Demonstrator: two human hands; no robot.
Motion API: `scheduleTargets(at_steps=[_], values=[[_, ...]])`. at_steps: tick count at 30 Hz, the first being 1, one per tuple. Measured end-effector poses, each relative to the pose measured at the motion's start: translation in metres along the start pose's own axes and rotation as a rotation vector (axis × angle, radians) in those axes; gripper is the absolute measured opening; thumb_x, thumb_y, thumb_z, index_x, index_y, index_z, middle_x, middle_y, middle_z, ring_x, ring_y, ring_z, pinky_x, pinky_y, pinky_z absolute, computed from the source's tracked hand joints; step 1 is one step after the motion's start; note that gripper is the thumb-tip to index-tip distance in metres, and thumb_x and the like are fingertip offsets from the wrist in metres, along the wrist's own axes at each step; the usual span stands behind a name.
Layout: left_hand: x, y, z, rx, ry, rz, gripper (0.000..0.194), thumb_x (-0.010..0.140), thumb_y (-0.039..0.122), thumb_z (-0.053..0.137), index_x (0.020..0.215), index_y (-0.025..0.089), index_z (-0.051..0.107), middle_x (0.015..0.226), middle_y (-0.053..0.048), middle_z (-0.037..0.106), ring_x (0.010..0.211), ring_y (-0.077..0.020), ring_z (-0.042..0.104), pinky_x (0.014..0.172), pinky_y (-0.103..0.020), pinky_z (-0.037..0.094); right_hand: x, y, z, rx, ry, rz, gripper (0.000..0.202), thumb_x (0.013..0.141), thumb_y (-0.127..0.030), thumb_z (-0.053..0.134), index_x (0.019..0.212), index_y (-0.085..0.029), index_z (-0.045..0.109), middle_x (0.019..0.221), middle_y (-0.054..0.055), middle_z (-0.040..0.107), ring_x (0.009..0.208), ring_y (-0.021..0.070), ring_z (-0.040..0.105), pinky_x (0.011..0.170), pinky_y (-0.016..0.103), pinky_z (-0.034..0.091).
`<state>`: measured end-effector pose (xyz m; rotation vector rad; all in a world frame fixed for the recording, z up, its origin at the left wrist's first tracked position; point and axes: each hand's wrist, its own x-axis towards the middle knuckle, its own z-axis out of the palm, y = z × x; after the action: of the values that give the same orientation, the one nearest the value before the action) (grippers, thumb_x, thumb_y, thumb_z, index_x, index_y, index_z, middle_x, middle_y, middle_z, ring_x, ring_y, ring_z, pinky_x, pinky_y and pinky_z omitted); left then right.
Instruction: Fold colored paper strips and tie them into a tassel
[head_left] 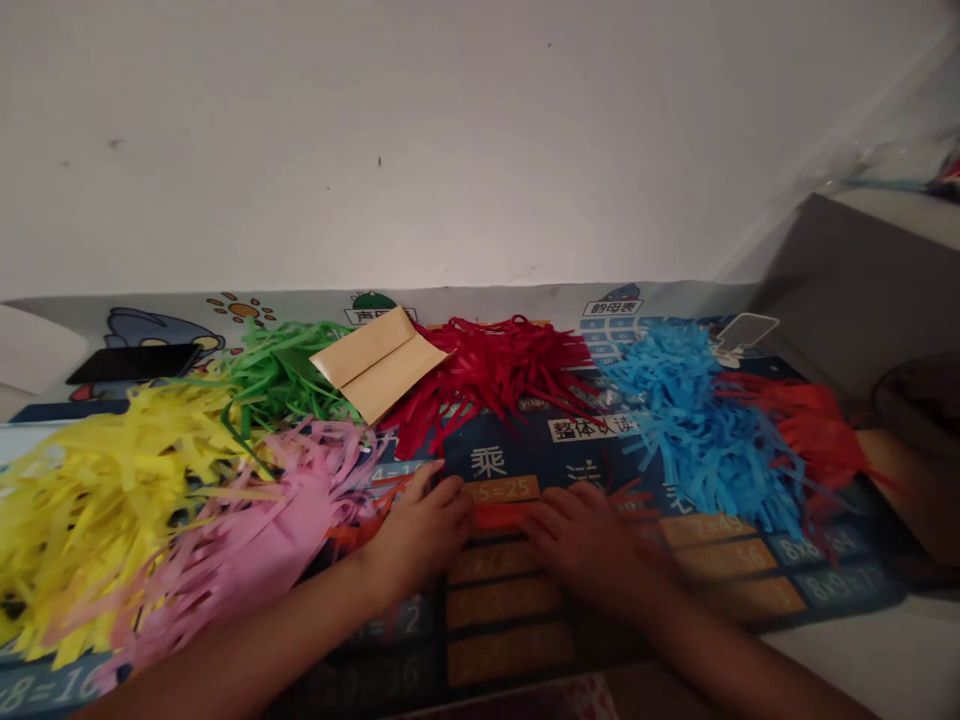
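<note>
An orange-red fringed paper strip (498, 517) stretches between my two hands, its narrow middle bare and its cut fringes sticking out beyond each hand. My left hand (420, 528) has its fingers closed on the strip's left part, the thumb pointing up. My right hand (589, 540) grips the right part, somewhat blurred. Behind them lies a bunch of dark red paper fringe (510, 370). A folded brown paper envelope (380, 362) rests partly over it and over green fringe (289, 370). Pink fringed paper (277, 530) is close to my left wrist.
Yellow fringe (127, 470) and a black phone (133, 364) are at the left. On the right are blue fringe (697, 430), red fringe (817, 425) and a white tag (746, 332). A printed number mat (510, 605) covers the table, against a white wall (465, 150).
</note>
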<state>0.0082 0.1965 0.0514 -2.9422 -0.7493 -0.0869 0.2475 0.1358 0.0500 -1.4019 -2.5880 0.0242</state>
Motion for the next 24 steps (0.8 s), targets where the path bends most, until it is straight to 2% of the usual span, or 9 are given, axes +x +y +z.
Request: scheduleTargets(at_steps=[3, 6, 8, 12, 18, 24], values=[[0.000, 0.006, 0.003, 0.018, -0.001, -0.003, 0.014, 0.089, 0.024, 0.055, 0.082, 0.021, 0.067, 0.078, -0.003, 0.061, 0.091, -0.0236, 0.050, 0.105, -0.052, 0.026, -0.002, 0.003, 0.014, -0.036, 0.026, -0.063, 0.013, 0.090, -0.013, 0.060, 0.099, -0.022, 0.063, 0.094, 0.001, 0.068, 0.100, 0.0207, 0.052, 0.094, 0.042, 0.026], [0.002, 0.009, 0.009, 0.001, 0.025, -0.058, 0.016, 0.088, 0.029, 0.056, 0.080, 0.021, 0.067, 0.078, -0.005, 0.063, 0.091, -0.0256, 0.050, 0.104, -0.054, 0.026, 0.003, 0.011, 0.022, -0.039, 0.117, 0.015, 0.013, 0.089, -0.010, 0.058, 0.090, -0.022, 0.063, 0.092, 0.000, 0.068, 0.097, 0.0196, 0.053, 0.094, 0.042, 0.025], [0.003, 0.009, 0.011, -0.016, 0.030, -0.099, 0.015, 0.088, 0.024, 0.055, 0.080, 0.022, 0.067, 0.078, -0.005, 0.064, 0.091, -0.0253, 0.051, 0.106, -0.054, 0.024, 0.006, 0.011, 0.020, -0.025, 0.127, 0.023, 0.012, 0.088, -0.010, 0.058, 0.086, -0.022, 0.062, 0.089, 0.000, 0.067, 0.092, 0.0194, 0.053, 0.091, 0.041, 0.027], [0.004, 0.008, 0.006, -0.070, 0.024, -0.132, 0.011, 0.081, 0.019, 0.057, 0.080, 0.022, 0.067, 0.080, -0.006, 0.066, 0.090, -0.0258, 0.053, 0.106, -0.057, 0.022, 0.011, 0.000, 0.012, -0.024, 0.041, -0.084, 0.009, 0.089, -0.014, 0.056, 0.091, -0.020, 0.061, 0.092, 0.004, 0.067, 0.090, 0.0209, 0.053, 0.085, 0.040, 0.029], [0.008, 0.005, -0.003, -0.130, 0.036, -0.164, 0.008, 0.075, 0.023, 0.062, 0.081, 0.020, 0.067, 0.078, -0.005, 0.067, 0.087, -0.0250, 0.054, 0.104, -0.057, 0.025, 0.023, 0.000, 0.016, -0.101, 0.098, -0.063, 0.007, 0.089, -0.015, 0.054, 0.091, -0.019, 0.060, 0.093, 0.006, 0.066, 0.085, 0.0212, 0.050, 0.078, 0.040, 0.029], [0.003, 0.004, 0.020, -0.081, 0.137, -0.181, 0.002, 0.079, 0.019, 0.063, 0.079, 0.020, 0.065, 0.076, -0.002, 0.066, 0.086, -0.0219, 0.054, 0.104, -0.055, 0.025, 0.023, 0.001, 0.022, -0.109, 0.168, -0.145, 0.012, 0.095, -0.017, 0.051, 0.093, -0.020, 0.062, 0.090, 0.003, 0.067, 0.088, 0.0193, 0.051, 0.078, 0.038, 0.028]])
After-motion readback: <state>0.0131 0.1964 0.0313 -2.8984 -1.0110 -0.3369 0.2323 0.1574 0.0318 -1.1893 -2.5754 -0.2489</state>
